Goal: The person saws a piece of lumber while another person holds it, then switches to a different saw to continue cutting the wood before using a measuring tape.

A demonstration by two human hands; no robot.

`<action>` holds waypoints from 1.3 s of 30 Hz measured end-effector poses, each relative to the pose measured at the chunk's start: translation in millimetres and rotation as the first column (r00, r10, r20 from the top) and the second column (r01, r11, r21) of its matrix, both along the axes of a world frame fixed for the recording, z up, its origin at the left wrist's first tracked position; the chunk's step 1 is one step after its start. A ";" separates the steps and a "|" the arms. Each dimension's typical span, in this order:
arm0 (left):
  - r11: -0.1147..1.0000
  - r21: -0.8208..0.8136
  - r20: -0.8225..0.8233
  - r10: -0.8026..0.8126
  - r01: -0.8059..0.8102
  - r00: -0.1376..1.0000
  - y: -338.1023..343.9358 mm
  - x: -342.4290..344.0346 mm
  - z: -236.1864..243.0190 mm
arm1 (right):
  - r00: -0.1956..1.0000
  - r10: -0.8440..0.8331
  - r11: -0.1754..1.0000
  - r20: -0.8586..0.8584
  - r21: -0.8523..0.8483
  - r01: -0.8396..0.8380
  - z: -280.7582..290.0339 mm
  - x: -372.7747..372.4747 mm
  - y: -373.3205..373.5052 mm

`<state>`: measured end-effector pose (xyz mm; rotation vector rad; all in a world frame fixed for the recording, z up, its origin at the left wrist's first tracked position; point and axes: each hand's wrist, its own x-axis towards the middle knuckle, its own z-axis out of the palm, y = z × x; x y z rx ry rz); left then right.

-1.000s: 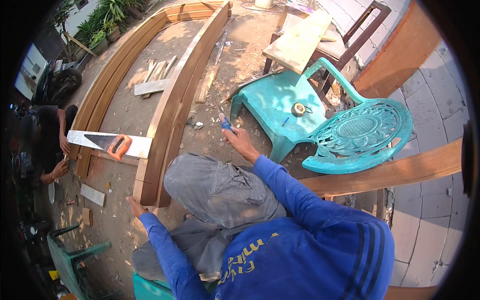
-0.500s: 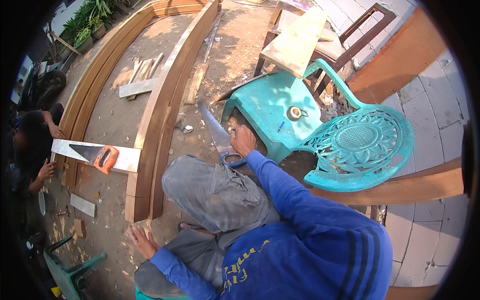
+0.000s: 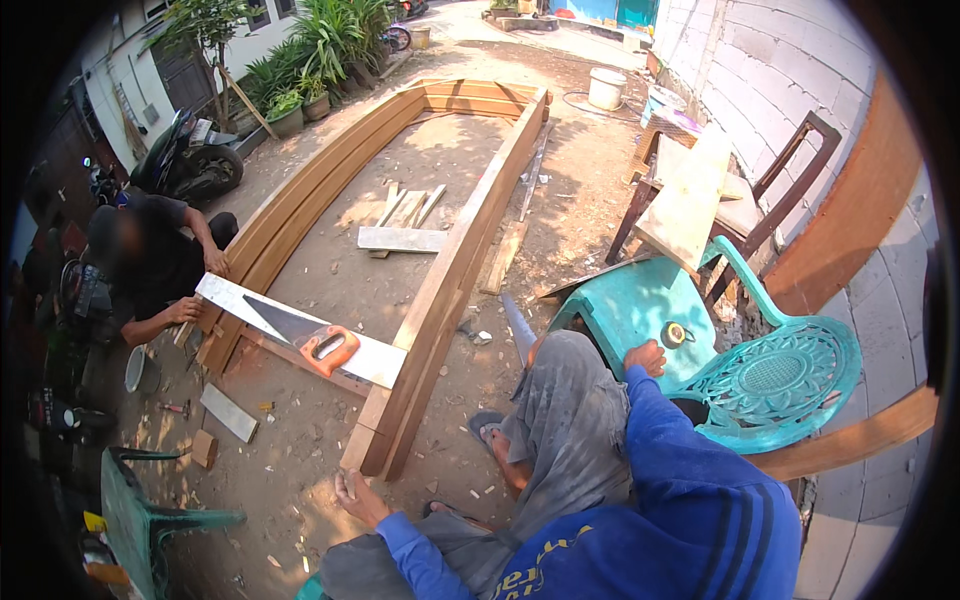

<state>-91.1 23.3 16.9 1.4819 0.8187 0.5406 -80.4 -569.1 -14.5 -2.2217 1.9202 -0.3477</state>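
Note:
My left hand [image 3: 358, 497] lies flat on the dirt, fingers spread, just below the near end of a long wooden frame [image 3: 440, 290]. My right hand [image 3: 645, 357] rests on the seat of a teal plastic chair [image 3: 775, 375], next to a small tape roll [image 3: 677, 334], with nothing seen in it. A grey pointed tool [image 3: 517, 325] shows beside my raised knee. A handsaw with an orange handle [image 3: 325, 345] lies on a pale board [image 3: 375, 360] across the frame. A person in black [image 3: 150, 260] at the left holds that board's far end.
Loose planks [image 3: 400, 235] lie inside the frame. A wooden chair carrying a board [image 3: 690, 195] stands behind the teal one. A green plastic stool [image 3: 150, 510] is at lower left, a motorcycle [image 3: 190, 160] and plants at upper left, a white bucket [image 3: 606, 88] far back.
My right hand has left the grey tool near my knee and moved right onto the teal chair seat. My head has lifted, so more of the yard shows. My left hand stays on the ground.

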 end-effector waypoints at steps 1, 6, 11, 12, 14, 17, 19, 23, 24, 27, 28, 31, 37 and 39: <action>1.000 -0.015 0.004 0.020 -0.020 1.000 -5.7 2.3 1.1 | 0.999 -0.043 0.999 0.003 0.028 0.043 -0.4 2.5 -10.9; 0.999 -0.027 0.064 0.048 -0.046 0.997 -24.4 10.4 -6.2 | 0.997 -0.052 0.999 -0.057 0.007 0.052 6.1 -10.2 -79.1; 0.994 -0.033 0.072 0.106 -0.104 0.992 -20.3 9.2 2.5 | 0.995 -0.043 0.991 0.089 -0.120 0.054 43.7 -8.3 -112.4; 0.993 0.048 0.042 0.109 -0.111 0.993 -11.3 4.7 -6.1 | 0.994 -0.094 0.984 0.064 -0.144 0.102 41.6 -1.4 -112.2; 0.984 0.069 0.029 0.162 -0.163 0.986 1.9 -3.0 -11.3 | 0.994 -0.107 0.990 -0.019 -0.097 0.105 35.8 9.4 -104.4; 0.988 0.124 -0.039 0.101 -0.096 0.994 -43.3 7.3 16.8 | 0.982 0.133 0.987 -0.136 -0.076 -0.145 19.6 -38.6 -203.8; 0.983 0.169 0.010 0.077 -0.078 0.997 -42.3 10.3 20.4 | 0.953 0.302 0.953 -0.031 0.014 -0.301 1.0 -40.1 -235.9; 0.987 0.134 0.055 0.085 -0.092 0.995 -7.7 -8.5 44.9 | 0.872 0.478 0.875 -0.104 0.145 -0.462 -25.6 -28.1 -192.2; 0.996 0.082 0.089 0.030 -0.037 0.996 -9.1 -8.9 57.1 | 0.861 0.496 0.866 -0.108 0.139 -0.481 -17.2 -23.6 -190.7; 0.995 -0.082 0.190 -0.042 0.058 0.981 -15.7 -13.4 105.8 | 0.818 0.557 0.830 -0.142 0.139 -0.541 2.3 -20.3 -183.7; 0.995 -0.085 0.184 -0.040 0.057 0.982 -16.2 -13.0 120.7 | 0.824 0.546 0.837 -0.151 0.132 -0.530 6.1 -9.7 -177.9; 0.987 0.024 0.235 -0.159 0.158 0.959 -12.7 -12.3 152.6 | 0.784 0.562 0.826 -0.262 0.130 -0.548 44.0 25.4 -107.6; 0.968 -0.147 0.181 -0.177 0.204 0.967 4.0 -1.2 132.0 | 0.531 0.770 0.476 0.354 0.235 -0.847 134.3 108.2 10.5; 0.925 -0.255 0.236 -0.222 0.281 0.946 0.2 -3.8 113.0 | 0.306 0.836 0.299 0.455 0.090 -0.950 176.4 132.7 57.4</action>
